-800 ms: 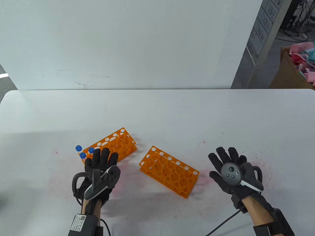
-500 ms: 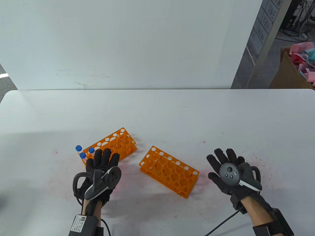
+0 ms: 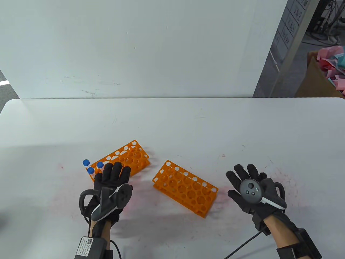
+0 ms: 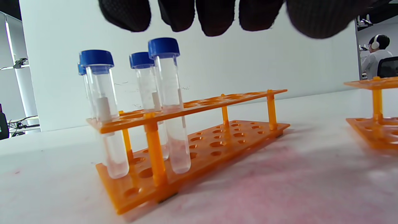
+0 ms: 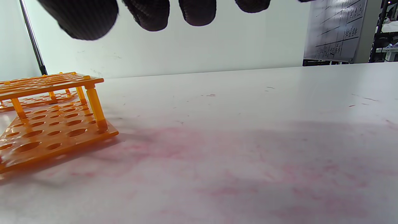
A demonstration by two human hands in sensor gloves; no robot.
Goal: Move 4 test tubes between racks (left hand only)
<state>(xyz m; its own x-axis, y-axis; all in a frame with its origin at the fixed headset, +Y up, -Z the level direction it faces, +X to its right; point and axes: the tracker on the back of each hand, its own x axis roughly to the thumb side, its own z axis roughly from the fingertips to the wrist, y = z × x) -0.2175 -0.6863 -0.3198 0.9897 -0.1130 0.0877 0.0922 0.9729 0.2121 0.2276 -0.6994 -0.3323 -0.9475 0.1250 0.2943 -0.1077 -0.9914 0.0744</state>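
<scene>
From above, two orange racks sit in the lower middle of the frame on the white table (image 3: 172,121). The left rack (image 3: 129,157) lies at an angle with blue-capped test tubes (image 3: 93,167) clustered at its lower-left end; only three caps show here, the left hand (image 3: 110,183) covering the spot beside them. That hand hovers over the rack's near end with fingers extended and slightly apart, holding nothing. The right rack (image 3: 186,187) has no tubes in it. The right hand (image 3: 252,188) is at lower right, well apart from both racks, fingers spread, palm down.

The left wrist view shows what the overhead one hides: four tubes (image 4: 168,102) stand upright in the left rack (image 4: 199,130), clear-bodied, at frame left. The gloved fingertips (image 4: 214,15) hang along the top edge, above the caps and not touching them. A corner of the other rack (image 4: 376,115) sits at the right edge.

In the right wrist view the fingertips (image 5: 149,14) hang loose at the top, above the bare table (image 5: 248,124); the empty rack (image 5: 53,118) lies at left.
</scene>
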